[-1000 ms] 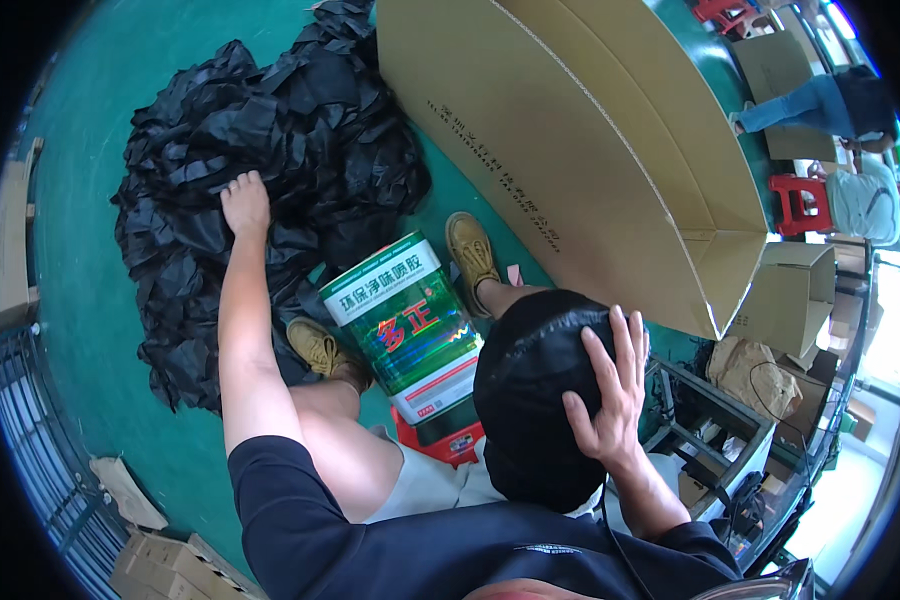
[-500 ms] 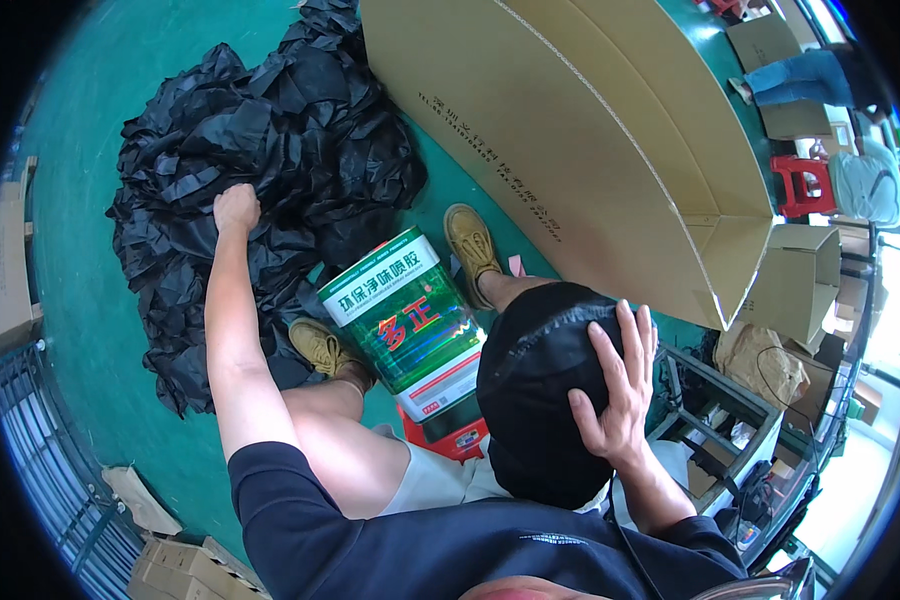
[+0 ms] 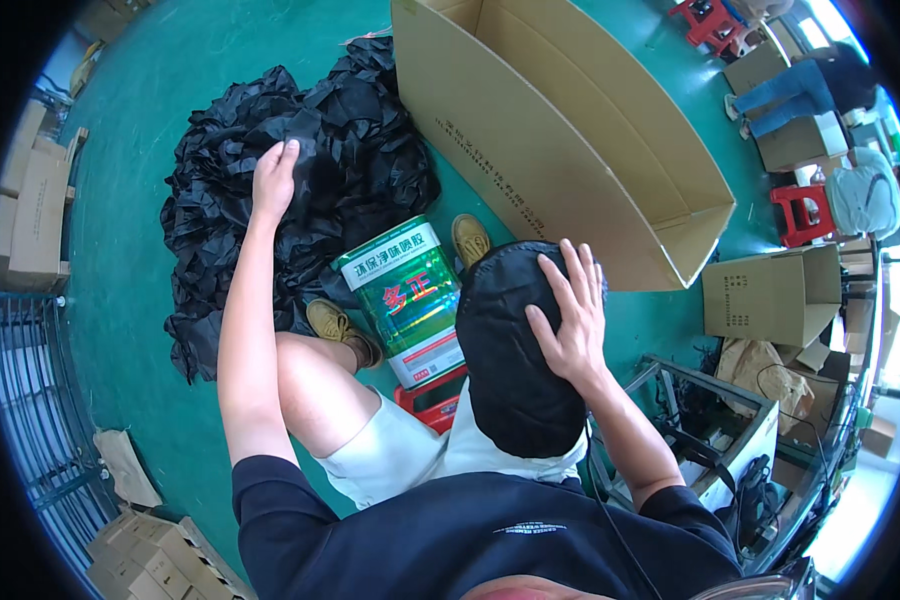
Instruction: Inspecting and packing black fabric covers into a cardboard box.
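A large heap of crumpled thin black fabric (image 3: 220, 230) lies on the floor ahead and to the left. My left hand (image 3: 275, 185) is closed over this heap, pinching a thin black fabric piece (image 3: 312, 165) by its edge. On my right thigh rests a rounded, padded-looking black cloth bundle (image 3: 510, 350), with a seam along its far rim. My right hand (image 3: 575, 330) lies on its upper right side, fingers spread and flat. What is inside the bundle is hidden.
A green and white metal can (image 3: 410, 310) stands between my feet, by a red stool (image 3: 435, 405). A long open cardboard box (image 3: 540, 150) is ahead right. A metal frame (image 3: 710, 430) stands at my right. A co-worker (image 3: 810, 85) bends over boxes far right.
My left hand has risen a little from the heap, drawing up a black fabric piece. My right hand stays on the bundle, its fingers slightly shifted. The whole view has tilted.
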Tool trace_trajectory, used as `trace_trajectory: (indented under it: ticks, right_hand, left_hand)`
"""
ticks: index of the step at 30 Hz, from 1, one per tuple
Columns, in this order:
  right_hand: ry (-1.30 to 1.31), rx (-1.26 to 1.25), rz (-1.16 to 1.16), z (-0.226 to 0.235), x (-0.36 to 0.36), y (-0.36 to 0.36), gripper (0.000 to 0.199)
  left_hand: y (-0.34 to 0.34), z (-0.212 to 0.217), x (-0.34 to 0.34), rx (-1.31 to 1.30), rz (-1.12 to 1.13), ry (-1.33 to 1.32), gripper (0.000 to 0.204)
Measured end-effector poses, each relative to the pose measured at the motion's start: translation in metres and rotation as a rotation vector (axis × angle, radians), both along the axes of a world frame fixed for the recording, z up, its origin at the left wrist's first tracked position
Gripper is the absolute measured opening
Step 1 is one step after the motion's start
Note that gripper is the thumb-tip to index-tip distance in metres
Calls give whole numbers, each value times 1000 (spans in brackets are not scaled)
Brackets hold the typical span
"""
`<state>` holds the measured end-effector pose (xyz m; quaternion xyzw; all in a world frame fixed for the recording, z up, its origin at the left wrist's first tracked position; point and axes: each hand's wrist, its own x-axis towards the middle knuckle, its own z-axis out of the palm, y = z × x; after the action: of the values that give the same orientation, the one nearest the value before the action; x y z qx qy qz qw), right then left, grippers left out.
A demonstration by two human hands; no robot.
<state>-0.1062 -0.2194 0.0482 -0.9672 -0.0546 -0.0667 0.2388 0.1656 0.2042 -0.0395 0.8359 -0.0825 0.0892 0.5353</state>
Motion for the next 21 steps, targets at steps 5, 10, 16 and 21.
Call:
trace_trajectory:
  ticks: [5,10,16,21]
  right_hand:
    - [-39,-9,-27,-6,-8,-5,60]
    - [-73,-5,-34,-7,-9,-3,58]
    - [-72,-24,-40,-6,-13,-1,58]
    - [-81,-21,-44,-10,-12,-2,62]
  left_hand:
    - [-45,60,-56,-982,-10,166,23]
    - [-55,62,-93,-1210,-78,237,24]
    - [-54,50,-99,-1167,149,382,29]
    - [-48,45,-91,-1181,501,455,37]
